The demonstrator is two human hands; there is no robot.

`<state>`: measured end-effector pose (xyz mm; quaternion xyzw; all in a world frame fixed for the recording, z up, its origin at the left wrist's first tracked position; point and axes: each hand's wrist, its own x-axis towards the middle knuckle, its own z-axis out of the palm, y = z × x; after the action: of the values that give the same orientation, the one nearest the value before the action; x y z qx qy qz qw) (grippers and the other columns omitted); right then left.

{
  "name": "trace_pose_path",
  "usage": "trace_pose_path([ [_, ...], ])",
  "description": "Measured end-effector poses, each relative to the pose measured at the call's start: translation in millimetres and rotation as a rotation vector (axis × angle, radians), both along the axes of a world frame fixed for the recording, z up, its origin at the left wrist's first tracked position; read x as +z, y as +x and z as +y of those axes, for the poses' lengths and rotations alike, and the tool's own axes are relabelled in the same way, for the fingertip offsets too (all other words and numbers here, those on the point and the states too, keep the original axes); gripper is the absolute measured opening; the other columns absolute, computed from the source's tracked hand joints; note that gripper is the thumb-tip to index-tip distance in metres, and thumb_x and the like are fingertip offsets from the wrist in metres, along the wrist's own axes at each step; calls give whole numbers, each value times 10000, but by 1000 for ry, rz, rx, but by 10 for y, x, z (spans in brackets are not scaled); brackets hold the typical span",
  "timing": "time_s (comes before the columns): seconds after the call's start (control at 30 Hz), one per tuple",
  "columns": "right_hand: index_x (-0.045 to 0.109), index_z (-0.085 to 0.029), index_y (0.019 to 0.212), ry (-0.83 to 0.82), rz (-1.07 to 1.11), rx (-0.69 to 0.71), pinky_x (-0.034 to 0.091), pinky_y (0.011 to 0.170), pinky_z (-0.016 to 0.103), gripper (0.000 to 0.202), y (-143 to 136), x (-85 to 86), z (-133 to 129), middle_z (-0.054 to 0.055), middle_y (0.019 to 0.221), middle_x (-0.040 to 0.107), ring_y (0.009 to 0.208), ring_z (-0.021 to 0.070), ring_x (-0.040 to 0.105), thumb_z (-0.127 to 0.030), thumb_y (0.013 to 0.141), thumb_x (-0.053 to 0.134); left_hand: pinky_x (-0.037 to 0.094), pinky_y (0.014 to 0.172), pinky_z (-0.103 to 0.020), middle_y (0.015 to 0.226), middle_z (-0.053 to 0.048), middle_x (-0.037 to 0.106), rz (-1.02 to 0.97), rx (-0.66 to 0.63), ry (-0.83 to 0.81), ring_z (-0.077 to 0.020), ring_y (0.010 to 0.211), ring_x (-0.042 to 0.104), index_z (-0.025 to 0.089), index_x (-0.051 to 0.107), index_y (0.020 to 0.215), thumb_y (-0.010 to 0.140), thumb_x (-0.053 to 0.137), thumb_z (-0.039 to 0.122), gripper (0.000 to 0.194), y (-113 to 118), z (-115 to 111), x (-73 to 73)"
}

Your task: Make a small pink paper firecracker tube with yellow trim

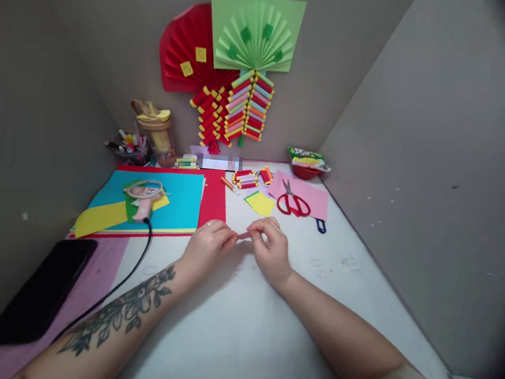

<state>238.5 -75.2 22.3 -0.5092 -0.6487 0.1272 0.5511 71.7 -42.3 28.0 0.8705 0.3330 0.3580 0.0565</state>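
Head view: left of scissors (293, 205), our left hand (211, 239) and right hand (271, 249) pinched pink strip (244, 235); we judged it light, flimsy, best end-held

Arms & hands, wearer's view. L forearm (156, 308), bare, slants up & inward fr. lower L; dark tattoo (129, 308) of leaves & flowers covers much of its upper surface. L wrist (182, 265) approx. straight. L hand (211, 240): back uppermost, fingers curled, thumb & index tips pinched, directed R. R forearm (338, 324), bare, slants up & inward fr. lower R; R wrist (287, 280) approx. straight. R hand (271, 250): thumb & index bowed, tips pinched, other fingers folded, partly hidden. Hands approx. level, fingertips facing, slightly apart.
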Motion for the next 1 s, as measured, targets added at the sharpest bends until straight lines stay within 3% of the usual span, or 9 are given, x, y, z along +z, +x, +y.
trace_pose_path([
  [0.13,565,-195,755,-128,322,-111,416,690,293,71,169,15,115,8,744,575,728,161,530,-222,793,511,439,685,-284,731,-49,625,59,55,-56,-161,715,560,171,643,700,847,521,207,195,-66,80,8],
  [0.23,552,-191,766,-146,488,-193,406,662,275,78,230,-7,183,-9,718,558,684,146,510,-264,779,525,449,699,-271,769,-43,643,-48,83,-181,-155,752,576,174,645,738,853,517,215,177,-63,91,35],
  [0.37,570,-189,759,-236,442,-50,409,700,281,92,90,-50,154,2,746,579,729,156,527,-274,770,540,463,773,-269,935,-61,654,-209,71,-241,-168,896,585,170,638,924,810,599,283,165,48,26,63],
  [0.57,556,-197,798,-325,536,37,416,634,269,126,28,-120,121,-6,729,569,668,148,518,-321,783,547,465,739,-261,823,-42,660,-209,67,-218,-147,807,589,167,631,814,856,521,226,132,53,18,44],
  [0.67,564,-198,884,-272,382,-1,429,699,308,137,86,-122,122,29,839,603,764,177,550,-303,808,521,466,744,-273,839,-50,655,-170,75,-175,-154,818,583,163,630,831,860,508,211,134,13,49,25],
  [0.77,568,-209,1007,-84,28,-13,396,842,372,200,82,-79,82,67,997,607,952,215,530,-242,816,521,466,748,-290,845,-56,649,-91,61,-95,-162,817,574,159,626,841,864,502,201,133,13,47,10],
  [0.87,601,-221,894,-8,-275,11,361,863,384,110,24,-37,23,47,900,633,936,214,515,-200,839,509,462,742,-307,845,-58,642,11,12,6,-166,794,566,156,620,853,873,486,196,141,36,17,11],
  [1.0,593,-206,835,22,-433,-21,342,834,377,107,-31,-21,-34,37,821,643,900,209,508,-160,837,497,462,712,-305,863,-74,632,86,-47,108,-175,790,558,146,612,885,879,457,162,156,54,-24,43],
])
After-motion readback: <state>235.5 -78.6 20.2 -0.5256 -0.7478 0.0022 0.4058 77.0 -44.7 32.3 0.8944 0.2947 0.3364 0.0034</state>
